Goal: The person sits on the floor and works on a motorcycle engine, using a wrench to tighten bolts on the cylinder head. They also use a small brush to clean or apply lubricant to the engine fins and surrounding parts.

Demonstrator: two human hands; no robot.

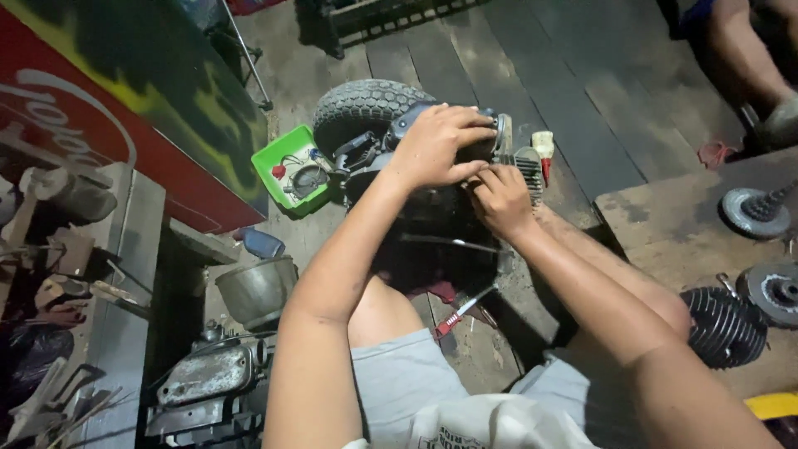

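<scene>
A dark small engine (432,208) stands on the wooden floor between my knees, with silver cooling fins (525,170) on its right side. My left hand (436,143) lies over the top of the engine, fingers curled around its upper cover. Just to the right and lower, my right hand (499,198) pinches at something on the engine beside the fins; what the fingers hold is hidden. A knobby black tyre (362,104) leans behind the engine.
A green tray (287,170) with small parts sits left of the tyre. A metal bowl (256,289) and an engine casing (208,374) lie lower left. A red-handled screwdriver (457,314) rests under the engine. A finned cylinder (723,326) and discs sit on a board at right. Another person's leg (748,58) is top right.
</scene>
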